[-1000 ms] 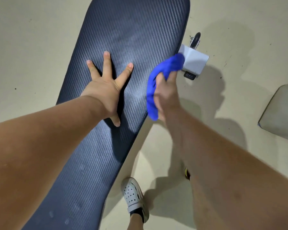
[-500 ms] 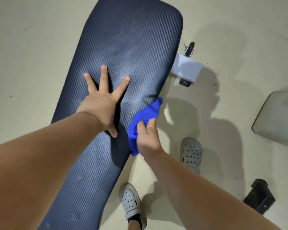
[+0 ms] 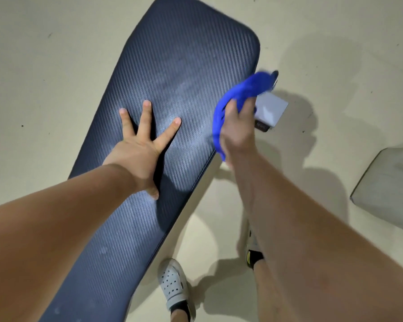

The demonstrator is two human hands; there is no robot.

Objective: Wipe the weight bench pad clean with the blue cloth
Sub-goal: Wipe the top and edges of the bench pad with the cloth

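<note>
The dark, carbon-weave bench pad (image 3: 184,66) runs from the lower left to the upper middle of the view. My left hand (image 3: 141,149) lies flat on its middle with the fingers spread. At the pad's right side edge my right hand (image 3: 236,131) grips the bunched blue cloth (image 3: 242,94). The cloth wraps along the edge and trails past my fingers toward the far corner, blurred by motion.
A white bench frame bracket (image 3: 269,110) with a black knob sticks out just beyond the cloth. A grey pad (image 3: 391,187) lies on the beige floor at right. My feet in white perforated clogs (image 3: 172,287) stand beside the bench's near right side.
My right hand has swept the cloth along the pad's right edge, first toward me and now back away to the far corner. The left hand has stayed planted.
</note>
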